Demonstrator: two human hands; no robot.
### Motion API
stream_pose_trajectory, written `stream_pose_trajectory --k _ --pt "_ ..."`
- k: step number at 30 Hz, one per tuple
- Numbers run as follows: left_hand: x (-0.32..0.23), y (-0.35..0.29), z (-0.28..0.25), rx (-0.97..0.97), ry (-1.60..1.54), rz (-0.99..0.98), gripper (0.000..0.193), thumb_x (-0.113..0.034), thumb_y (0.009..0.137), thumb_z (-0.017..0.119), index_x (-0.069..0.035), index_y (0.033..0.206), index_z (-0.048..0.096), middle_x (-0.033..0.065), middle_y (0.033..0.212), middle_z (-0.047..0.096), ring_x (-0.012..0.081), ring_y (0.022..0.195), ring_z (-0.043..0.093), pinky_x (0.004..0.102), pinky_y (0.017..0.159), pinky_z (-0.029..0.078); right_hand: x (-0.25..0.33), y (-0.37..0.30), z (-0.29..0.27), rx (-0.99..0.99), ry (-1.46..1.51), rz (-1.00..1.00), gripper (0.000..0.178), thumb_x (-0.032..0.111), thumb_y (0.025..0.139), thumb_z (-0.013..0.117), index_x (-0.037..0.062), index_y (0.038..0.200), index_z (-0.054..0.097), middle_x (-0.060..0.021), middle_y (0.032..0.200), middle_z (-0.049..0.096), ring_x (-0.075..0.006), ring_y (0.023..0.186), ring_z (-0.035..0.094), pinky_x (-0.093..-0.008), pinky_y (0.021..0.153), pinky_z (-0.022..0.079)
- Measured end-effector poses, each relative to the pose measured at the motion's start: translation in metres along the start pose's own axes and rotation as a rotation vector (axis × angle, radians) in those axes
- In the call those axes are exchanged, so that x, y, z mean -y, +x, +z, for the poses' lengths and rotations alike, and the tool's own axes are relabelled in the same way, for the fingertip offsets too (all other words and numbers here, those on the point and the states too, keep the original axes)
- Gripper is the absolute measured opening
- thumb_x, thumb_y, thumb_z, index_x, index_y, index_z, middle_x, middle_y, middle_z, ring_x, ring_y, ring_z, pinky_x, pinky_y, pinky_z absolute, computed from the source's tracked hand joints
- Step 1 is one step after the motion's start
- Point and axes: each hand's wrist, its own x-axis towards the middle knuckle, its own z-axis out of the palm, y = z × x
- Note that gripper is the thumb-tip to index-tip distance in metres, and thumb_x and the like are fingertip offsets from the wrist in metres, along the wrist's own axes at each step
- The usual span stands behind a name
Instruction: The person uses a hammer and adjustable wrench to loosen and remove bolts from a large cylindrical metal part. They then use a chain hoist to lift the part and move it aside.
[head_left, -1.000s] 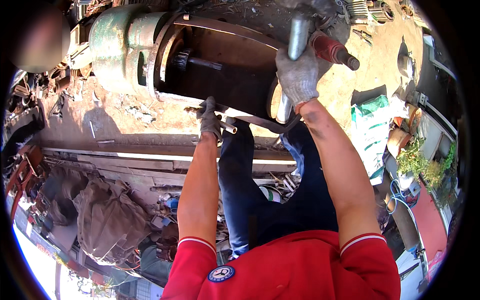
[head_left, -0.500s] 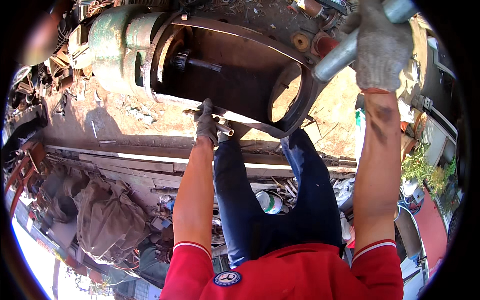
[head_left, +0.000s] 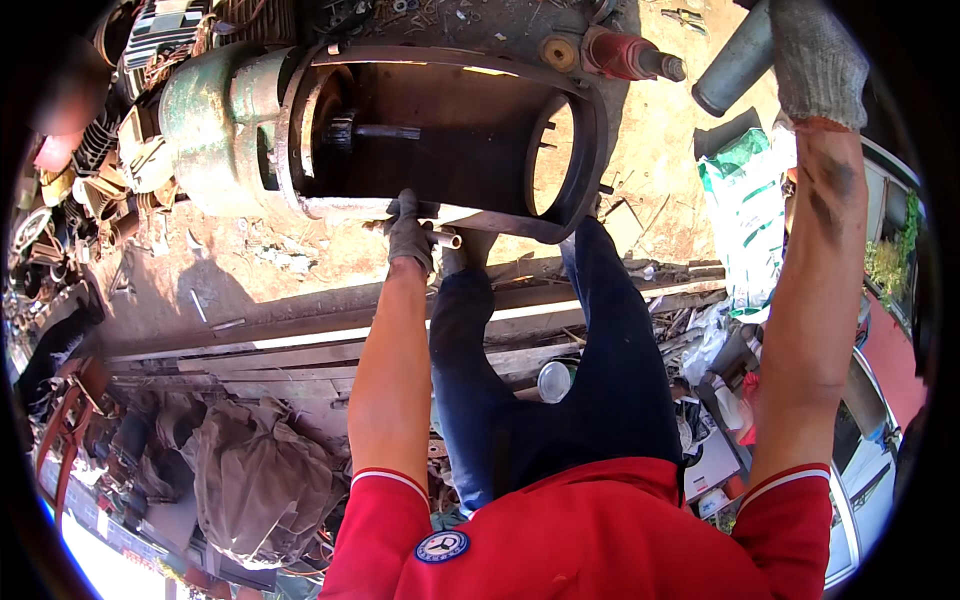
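A large green motor casing point(head_left: 205, 130) lies on its side at the far left to middle, cut open along its body. A toothed shaft point(head_left: 385, 132) shows inside the hollow. My left hand point(head_left: 408, 238), in a dark grey glove, is closed round a short metal tube point(head_left: 446, 240) at the casing's near rim. At the upper right, my gloved right hand point(head_left: 822, 70) is closed on what looks like a hammer point(head_left: 735, 65) with a thick grey cylindrical head. Its handle is hidden, and the head hangs above the ground, apart from the casing.
Beyond the casing stand a red bottle-shaped part point(head_left: 622, 55) and a round brass-coloured part point(head_left: 559, 54). A green-and-white sack point(head_left: 748, 220) lies at right. Wooden planks point(head_left: 290, 350) run across before my legs. A crumpled brown cloth point(head_left: 260, 480) covers things lower left; scrap metal is piled far left.
My right hand and the hammer have swung up and to the right, away from the casing's right end. My left hand stays at the near rim with the tube; the whole view has shifted slightly.
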Motion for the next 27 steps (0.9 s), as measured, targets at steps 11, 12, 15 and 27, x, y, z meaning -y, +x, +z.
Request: stream_pose_trajectory --k 11,12,15,27 --pt "0.007 0.008 -0.003 -0.110 0.174 -0.040 0.032 -0.036 0.105 0.049 -0.008 0.114 0.061 0.0047 0.107 0.062 0.0162 0.092 0.056 0.0338 0.077 0.046 -0.147 -0.051 0.003 0.721 -0.097 0.467 0.031 0.031 0.088 0.075 0.0016 0.096 0.066 -0.0054 0.064 0.063 -0.0147 0.054 0.063 -0.0326 0.051 0.053" --pt "0.008 0.009 0.005 -0.103 0.132 -0.068 0.034 -0.039 0.104 0.049 -0.008 0.113 0.061 0.0045 0.106 0.062 0.0156 0.089 0.056 0.0333 0.076 0.045 -0.100 -0.015 -0.010 0.721 -0.157 0.351 0.028 0.032 0.091 0.074 0.0037 0.092 0.070 -0.0042 0.065 0.065 -0.0144 0.054 0.064 -0.0337 0.052 0.053" --pt "-0.002 0.009 0.023 0.010 0.066 -0.077 0.039 -0.050 0.100 0.053 -0.012 0.109 0.061 0.0020 0.100 0.062 0.0140 0.080 0.054 0.0338 0.070 0.044 -0.055 0.011 -0.032 0.171 -0.033 0.272 0.037 0.025 0.090 0.073 -0.0056 0.105 0.060 -0.0049 0.065 0.059 -0.0161 0.049 0.058 -0.0319 0.044 0.049" --pt "0.024 0.035 -0.012 -0.074 -0.012 -0.027 0.041 -0.055 0.096 0.060 -0.015 0.103 0.063 -0.0016 0.091 0.061 0.0117 0.070 0.051 0.0333 0.060 0.045 -0.112 -0.078 0.021 0.684 -0.128 0.558 0.030 0.023 0.083 0.071 0.0061 0.108 0.069 -0.0128 0.079 0.072 -0.0306 0.065 0.071 -0.0458 0.065 0.059"
